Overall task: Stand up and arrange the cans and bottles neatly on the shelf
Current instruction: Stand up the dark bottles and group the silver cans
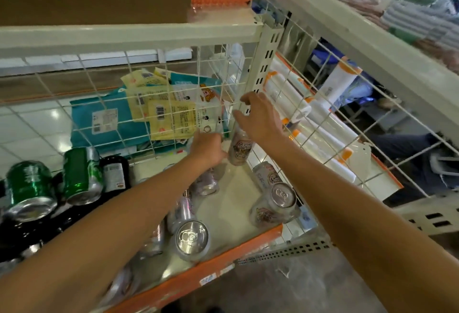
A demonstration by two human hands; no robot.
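Across the shelf (pixel 198 276), stock is only partly sorted, so treat the task as early in progress. The back mesh (pixel 82 81) and the side mesh (pixel 323 124) meet at the far right corner; use them as stops for the first row. At the left, the green cans (pixel 29 188) and a dark bottle (pixel 115 173) are crowded together, leaning, not in line. Several pale cans sit on the right half: one near the front edge (pixel 191 238) and one by the side mesh (pixel 275 206) appear to stand with lids up, while others are partly hidden under your left forearm. Both arms reach to the far corner, where the corner can (pixel 240 147) stands just inside the mesh junction, slightly tilted. Your left hand (pixel 207 147) is against the can's left side, probably to steady the body; its fingers are out of sight, so whether it grips cannot be told. Your right hand (pixel 258 119) is over the can's top with fingers spread and thumb apart, holding nothing visibly; contact with the lid is hidden. Seat this can square against both meshes before building outward.
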